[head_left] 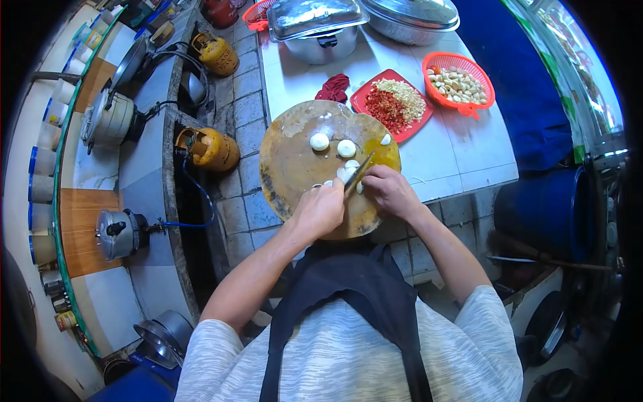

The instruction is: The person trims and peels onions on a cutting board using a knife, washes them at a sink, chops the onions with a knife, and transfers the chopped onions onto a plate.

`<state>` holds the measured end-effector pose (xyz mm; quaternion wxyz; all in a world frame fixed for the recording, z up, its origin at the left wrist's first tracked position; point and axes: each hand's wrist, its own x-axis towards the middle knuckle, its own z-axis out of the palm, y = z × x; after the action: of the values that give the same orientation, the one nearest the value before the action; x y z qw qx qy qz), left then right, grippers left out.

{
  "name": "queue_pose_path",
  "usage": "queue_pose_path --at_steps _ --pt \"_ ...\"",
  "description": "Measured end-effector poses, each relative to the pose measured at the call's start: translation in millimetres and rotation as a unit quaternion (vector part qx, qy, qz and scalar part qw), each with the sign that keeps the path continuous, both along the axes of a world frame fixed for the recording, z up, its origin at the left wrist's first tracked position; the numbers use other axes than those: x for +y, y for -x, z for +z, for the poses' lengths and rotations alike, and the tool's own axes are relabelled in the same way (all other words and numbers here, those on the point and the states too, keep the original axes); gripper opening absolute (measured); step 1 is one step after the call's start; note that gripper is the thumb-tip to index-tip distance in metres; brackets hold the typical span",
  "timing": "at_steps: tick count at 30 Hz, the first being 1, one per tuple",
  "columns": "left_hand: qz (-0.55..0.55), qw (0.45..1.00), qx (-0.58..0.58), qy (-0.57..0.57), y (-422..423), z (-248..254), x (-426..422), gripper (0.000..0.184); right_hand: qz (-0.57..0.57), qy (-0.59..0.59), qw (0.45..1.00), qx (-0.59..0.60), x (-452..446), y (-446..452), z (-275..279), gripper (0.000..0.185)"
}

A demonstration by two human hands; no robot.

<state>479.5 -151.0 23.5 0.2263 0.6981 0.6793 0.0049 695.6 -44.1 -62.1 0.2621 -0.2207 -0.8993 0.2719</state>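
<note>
My left hand (321,208) gripped a metal knife (360,170); my right hand (393,193), its hold unclear, touched or neared a small white bulb piece (360,188) by the round wooden board's (295,157) right edge. Light, probably slippery, it suited side pinching.

Left hand (322,206) grips knife (360,174) over round board (288,151); right hand (390,192) just beside knife, white pieces (346,148) near.

Plate (362,100) behind chopping board (289,149)

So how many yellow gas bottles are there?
2: one far yellow bottle and one nearer yellow bottle, both beside the long counter. Others may be hidden underneath.
</note>
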Motion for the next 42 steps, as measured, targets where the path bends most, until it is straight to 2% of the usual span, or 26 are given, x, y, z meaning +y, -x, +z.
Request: queue_pose_path --at_steps 5,11,15,21,25,27,28,30,35,39,42 --pt "0.005 1.000 -0.009 -0.012 -14.2 -40.9 13.4 0.019 -0.023 0.011 1.000 0.018 -9.6 -0.4 -4.8 0.020" --pt "-0.055 0.997 -0.029 -0.043 -0.7 -24.1 9.7 0.021 -0.051 -0.013 0.999 0.000 -15.5 -4.8 -12.8 0.020" --pt "-0.025 0.999 -0.021 -0.023 -13.5 -45.5 19.8 0.020 -0.055 -0.003 0.997 0.046 -15.6 -1.4 -19.4 0.022" --pt "-0.014 1.000 -0.014 -0.010 -16.9 -29.1 2.1 0.021 -0.067 -0.003 0.997 0.033 -24.5 -5.8 -20.0 0.023" --pt "-0.001 0.998 -0.039 -0.047 -18.6 -48.7 18.2 0.021 -0.072 0.002 0.996 0.053 -21.6 -1.8 -15.0 0.020" --pt "-0.005 0.992 -0.073 -0.101 -0.7 -37.6 4.1 0.019 -0.056 -0.009 0.998 -0.041 -7.8 -6.8 -13.5 0.028" --pt "-0.004 0.992 -0.071 -0.100 10.1 -23.2 -4.9 0.019 -0.055 -0.008 0.998 -0.039 0.0 -2.6 -8.8 0.028" --pt "0.085 0.994 -0.049 -0.052 28.2 1.7 -24.2 0.018 -0.221 -0.073 0.972 0.017 18.6 5.9 -2.6 0.045" --pt "0.186 0.978 0.046 -0.087 47.4 -32.9 -67.7 0.018 -0.226 -0.073 0.971 -0.036 18.8 35.6 -31.8 0.057" --pt "0.183 0.977 0.036 -0.106 10.9 -49.7 -67.0 0.018 -0.195 -0.031 0.980 -0.017 -52.5 66.3 -28.1 0.057" --pt "0.191 0.975 0.009 -0.117 15.1 -45.0 -68.3 0.019 -0.197 0.028 0.980 0.012 -49.6 74.4 -17.4 0.056"
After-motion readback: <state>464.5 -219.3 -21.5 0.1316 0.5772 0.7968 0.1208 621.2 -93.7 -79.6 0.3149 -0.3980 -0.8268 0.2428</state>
